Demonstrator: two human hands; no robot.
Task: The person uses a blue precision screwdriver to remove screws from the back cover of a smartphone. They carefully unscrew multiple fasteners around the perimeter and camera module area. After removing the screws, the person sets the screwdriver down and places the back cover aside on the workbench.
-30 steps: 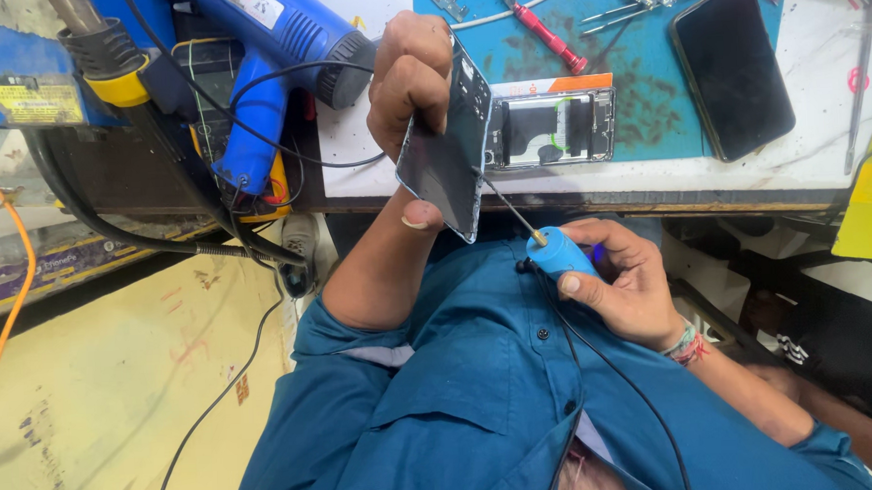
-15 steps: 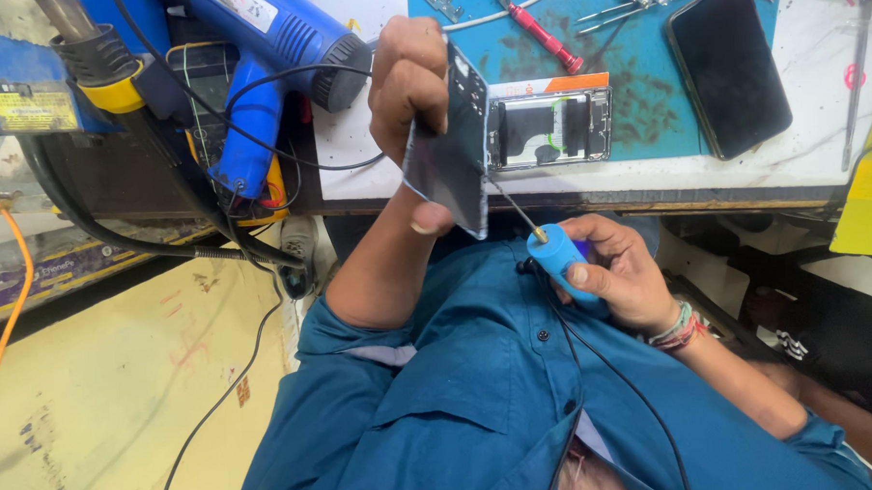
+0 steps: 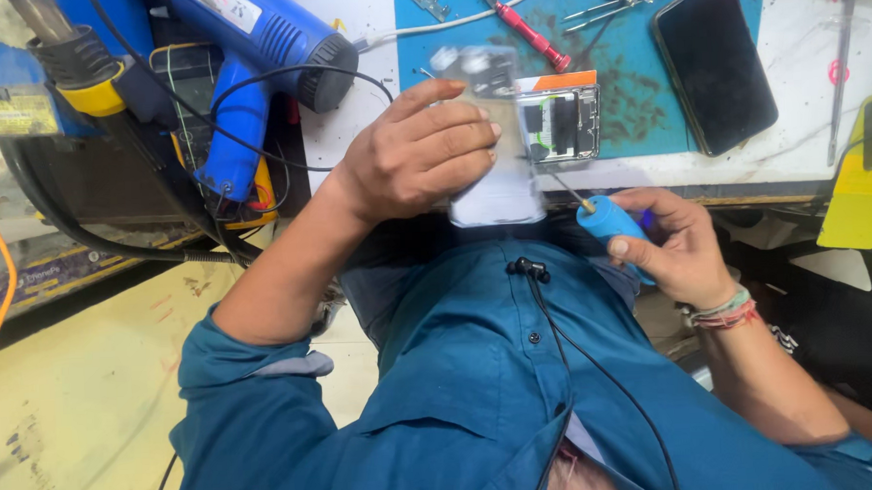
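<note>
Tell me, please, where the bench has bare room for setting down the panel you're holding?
Bare white top lies between the blue heat gun and the teal mat, and right of the dark phone. The mat is crowded with tools and parts.

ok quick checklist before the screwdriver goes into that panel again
1. Left hand grips the pale panel: ok.
2. Right hand grips the blue-handled screwdriver: ok.
3. Tip aimed at the panel edge: ok; whether it touches: cannot tell.
4. Panel steady: cannot tell, it is blurred.
5. Panel supported: not ok, held in the air off the blue mat.
6. Black cable away from the tool: ok.
</note>
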